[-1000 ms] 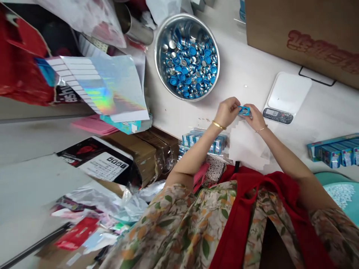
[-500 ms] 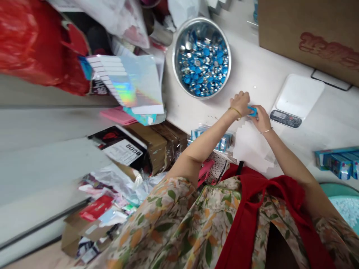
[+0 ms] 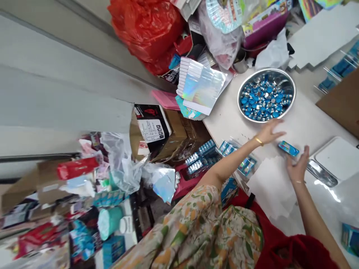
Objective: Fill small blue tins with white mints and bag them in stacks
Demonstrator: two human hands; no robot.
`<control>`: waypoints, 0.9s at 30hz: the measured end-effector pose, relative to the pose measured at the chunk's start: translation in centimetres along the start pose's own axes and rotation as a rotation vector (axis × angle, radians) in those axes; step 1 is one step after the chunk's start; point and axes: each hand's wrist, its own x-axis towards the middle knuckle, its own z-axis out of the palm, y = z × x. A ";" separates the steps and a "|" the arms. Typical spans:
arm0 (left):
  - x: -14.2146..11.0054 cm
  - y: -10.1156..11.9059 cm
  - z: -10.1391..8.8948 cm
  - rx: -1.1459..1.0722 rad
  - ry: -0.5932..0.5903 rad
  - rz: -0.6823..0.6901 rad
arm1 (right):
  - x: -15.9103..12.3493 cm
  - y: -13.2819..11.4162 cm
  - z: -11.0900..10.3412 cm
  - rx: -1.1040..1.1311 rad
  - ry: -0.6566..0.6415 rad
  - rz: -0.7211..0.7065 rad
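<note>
My left hand [image 3: 269, 131], a gold bangle on its wrist, stretches out flat with fingers apart just below a steel bowl [image 3: 292, 83] full of blue and silver caps [image 3: 263, 95]; it holds nothing. My right hand [image 3: 297, 166] is spread, thumb raised. Its fingertips are at a small blue box [image 3: 288, 148], which lies between the two hands on the white table. A stack of white paper sheets [image 3: 267, 186] lies under my right forearm.
A white scale [image 3: 336, 157] sits right of my hands, a cardboard box [image 3: 343, 104] behind it. Bagged blue packs [image 3: 242, 164] lie at the table edge. Holographic bags [image 3: 202, 86], a red plastic bag [image 3: 146, 26] and cartons [image 3: 157, 130] crowd the left.
The view swung left and tilted. Both hands gripped the small blue box before; my left hand has let go and moved toward the bowl, and my right hand has spread its fingers.
</note>
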 end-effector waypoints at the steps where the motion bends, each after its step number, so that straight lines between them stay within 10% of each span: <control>1: -0.6 -2.6 -2.9 -0.026 0.208 -0.070 | -1.0 -0.7 -0.7 -0.030 0.064 -0.010; 5: -3.8 -13.8 -18.8 0.186 0.751 -0.576 | -5.7 -4.3 -3.4 -0.155 0.128 -0.129; 10: -7.2 -23.3 -33.9 0.384 0.867 -0.990 | -9.9 -7.1 -4.5 -0.172 0.033 -0.122; 14: -6.5 -26.3 -37.1 0.487 0.828 -0.946 | -10.2 -6.7 -3.7 -0.145 0.025 -0.073; 21: -3.8 -27.7 -36.9 0.499 0.720 -0.954 | -7.8 -8.0 -1.8 -0.090 -0.065 -0.096; 27: -6.2 -22.2 -39.8 0.620 0.734 -0.706 | -3.6 -11.6 -0.5 -0.152 -0.259 -0.359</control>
